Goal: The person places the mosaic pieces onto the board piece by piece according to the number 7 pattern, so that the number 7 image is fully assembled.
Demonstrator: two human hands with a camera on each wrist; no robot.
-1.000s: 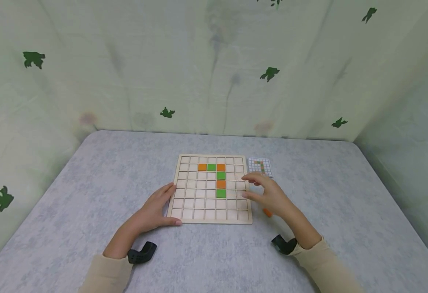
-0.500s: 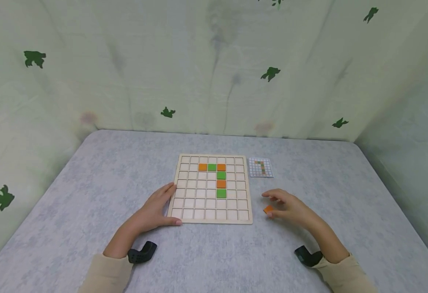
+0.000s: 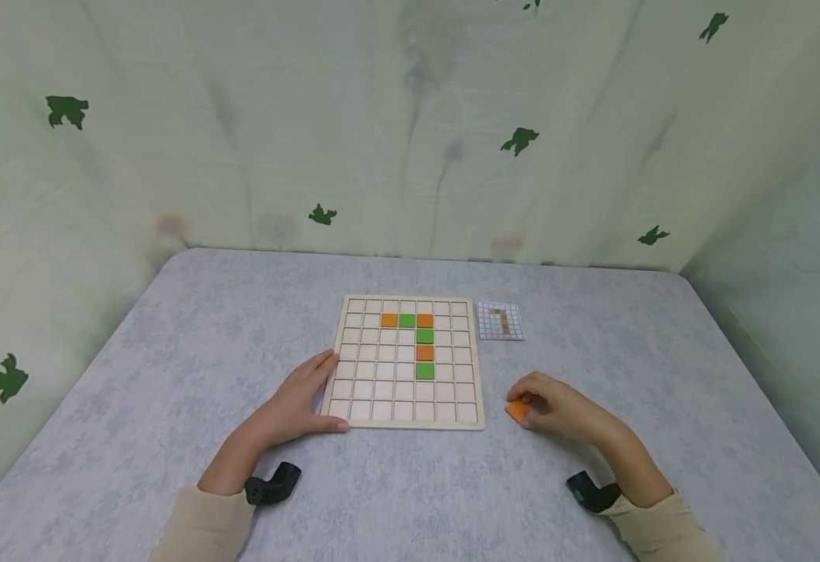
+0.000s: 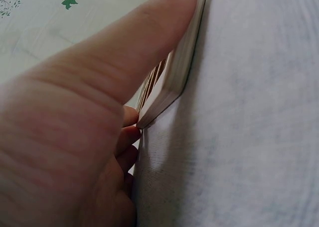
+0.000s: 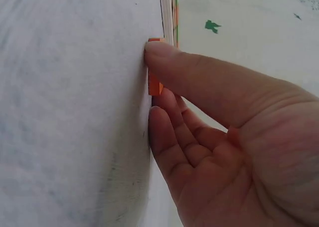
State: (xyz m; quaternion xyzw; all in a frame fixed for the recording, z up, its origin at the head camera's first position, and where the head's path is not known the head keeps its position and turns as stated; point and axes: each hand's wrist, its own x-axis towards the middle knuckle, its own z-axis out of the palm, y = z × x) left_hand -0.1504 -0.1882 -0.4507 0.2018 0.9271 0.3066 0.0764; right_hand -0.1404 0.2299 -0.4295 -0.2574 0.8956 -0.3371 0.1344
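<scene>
A square wooden grid board [image 3: 381,392] lies on the table, with orange and green tiles in a bent line in its cells. My left hand [image 3: 303,398] spans the board's near left corner, fingers along the left side and thumb on the front edge. In the left wrist view, the straight thumb [image 4: 149,27] lies against the board's edge [image 4: 167,90]. To the right of the board, my right hand [image 3: 557,407] pinches a square orange tile [image 3: 517,411] low at the tabletop. The right wrist view shows the thumb over this orange tile [image 5: 155,85], partly hiding it.
A small card [image 3: 499,321] printed with a coloured grid pattern lies beside the board's upper right side. The grey table [image 3: 241,297] is backed by a pale curtain [image 3: 410,117] with green leaf shapes.
My right hand has moved from over the board's right edge to the right and nearer me, uncovering the card, and its fingers have closed on the orange tile. The left hand stays put.
</scene>
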